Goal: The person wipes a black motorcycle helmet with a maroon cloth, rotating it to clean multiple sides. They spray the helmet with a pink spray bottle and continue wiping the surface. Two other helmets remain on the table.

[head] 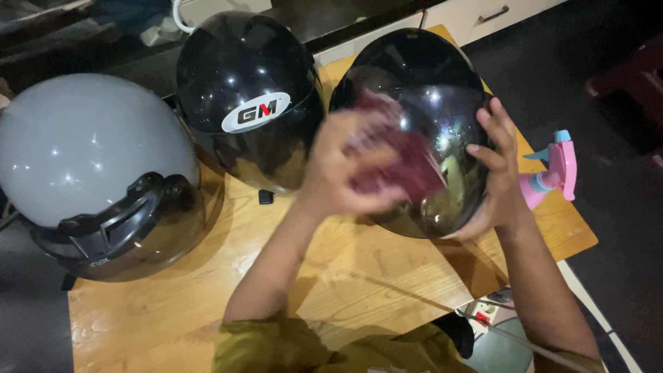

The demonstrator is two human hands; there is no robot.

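Note:
A glossy black helmet (414, 69) rests on a wooden table (207, 304). My left hand (338, 166) is blurred with motion and presses a dark red cloth (404, 162) against the helmet's front. My right hand (501, 173) lies flat with spread fingers on the helmet's right side, holding it steady. Part of the helmet's lower shell is hidden behind both hands and the cloth.
A second black helmet (245, 90) with a white oval badge stands to the left, and a grey helmet (90, 159) with a dark visor farther left. A pink spray bottle (552, 173) sits at the table's right edge. Cabinets (483, 14) stand behind.

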